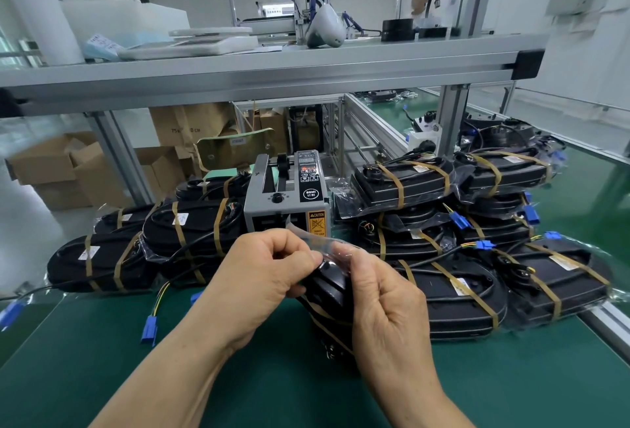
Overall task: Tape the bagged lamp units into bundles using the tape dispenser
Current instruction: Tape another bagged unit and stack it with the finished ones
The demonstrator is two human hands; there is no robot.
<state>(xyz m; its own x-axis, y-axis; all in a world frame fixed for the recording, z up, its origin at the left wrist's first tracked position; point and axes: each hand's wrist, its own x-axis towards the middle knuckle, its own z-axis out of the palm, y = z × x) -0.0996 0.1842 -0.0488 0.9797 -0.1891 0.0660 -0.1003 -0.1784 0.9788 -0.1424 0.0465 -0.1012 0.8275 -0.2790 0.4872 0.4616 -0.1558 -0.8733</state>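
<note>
Lamp unit [327,287]: near end on the green mat [102,342], just in front of the tape dispenser [286,195]. Left hand [259,277] and right hand [385,301] both pinch a clear strip [320,240] at its far end (tape or bag flap, can't tell). Keep it taut and wrap square. Long axis points away from the person, far end tipped up.

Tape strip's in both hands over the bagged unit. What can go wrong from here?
1. The tape strip, pinched by the left hand and right hand, looks slack and curled; it may stick to itself before reaching the bagged lamp unit.
2. The stack of taped bundles sits close beside the right hand; a nudge might shift it.
3. The loose blue connector lies near the left forearm and could snag.
</note>
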